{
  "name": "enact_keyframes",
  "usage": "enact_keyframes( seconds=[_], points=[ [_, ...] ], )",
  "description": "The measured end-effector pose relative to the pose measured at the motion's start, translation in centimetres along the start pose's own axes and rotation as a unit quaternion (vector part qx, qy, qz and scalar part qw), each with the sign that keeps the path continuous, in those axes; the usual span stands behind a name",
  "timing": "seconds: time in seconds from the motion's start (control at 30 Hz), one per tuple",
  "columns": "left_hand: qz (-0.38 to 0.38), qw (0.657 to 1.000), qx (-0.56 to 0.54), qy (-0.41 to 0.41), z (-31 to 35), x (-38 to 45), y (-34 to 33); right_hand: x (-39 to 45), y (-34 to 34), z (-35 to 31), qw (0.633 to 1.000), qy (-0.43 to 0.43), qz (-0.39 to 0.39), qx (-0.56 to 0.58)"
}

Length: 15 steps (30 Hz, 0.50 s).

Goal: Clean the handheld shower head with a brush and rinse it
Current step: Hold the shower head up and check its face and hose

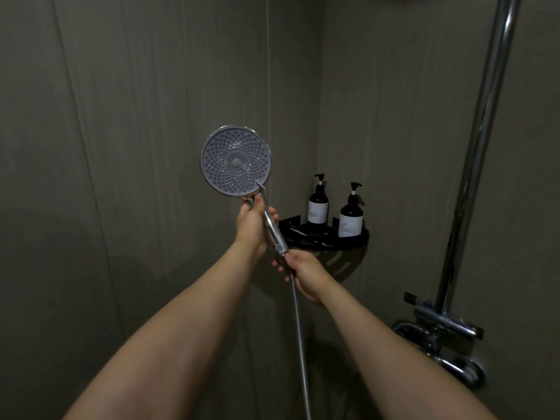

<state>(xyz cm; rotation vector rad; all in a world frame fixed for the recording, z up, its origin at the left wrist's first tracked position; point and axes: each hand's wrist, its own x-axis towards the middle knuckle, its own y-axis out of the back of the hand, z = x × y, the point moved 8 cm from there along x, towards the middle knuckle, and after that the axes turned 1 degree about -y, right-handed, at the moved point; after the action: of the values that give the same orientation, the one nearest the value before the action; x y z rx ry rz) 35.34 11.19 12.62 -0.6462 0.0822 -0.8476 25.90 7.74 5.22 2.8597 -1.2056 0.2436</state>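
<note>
I hold the handheld shower head (235,161) up in front of the wall, its round grey nozzle face turned toward me. My left hand (253,222) grips the upper part of the chrome handle just under the face. My right hand (304,269) grips the bottom end of the handle where the metal hose (300,334) joins and hangs down. No brush is in either hand. A thin pale object that may be a brush (298,230) lies on the black corner shelf (351,242); I cannot tell for sure.
Two dark pump bottles (318,204) (351,215) stand on the corner shelf at the right of my hands. A chrome riser pipe (481,140) runs up the right wall above the mixer valve (445,325). Grey wall panels surround the corner.
</note>
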Motion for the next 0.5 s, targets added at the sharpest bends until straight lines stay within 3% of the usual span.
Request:
enact_keyframes(
  seconds=[0.17,0.37,0.5],
  points=[
    [-0.005,1.0,0.004,-0.011,0.3,-0.12,0.01,0.36,0.49,0.26,0.998,0.016,0.04,-0.054],
    [-0.002,1.0,0.004,-0.008,0.32,0.06,0.19,0.0,-0.06,-0.03,0.996,0.001,0.014,0.084],
    [-0.002,1.0,0.005,-0.003,0.03,0.04,0.49,0.17,0.08,0.54,1.0,-0.008,0.011,0.027]
  ],
)
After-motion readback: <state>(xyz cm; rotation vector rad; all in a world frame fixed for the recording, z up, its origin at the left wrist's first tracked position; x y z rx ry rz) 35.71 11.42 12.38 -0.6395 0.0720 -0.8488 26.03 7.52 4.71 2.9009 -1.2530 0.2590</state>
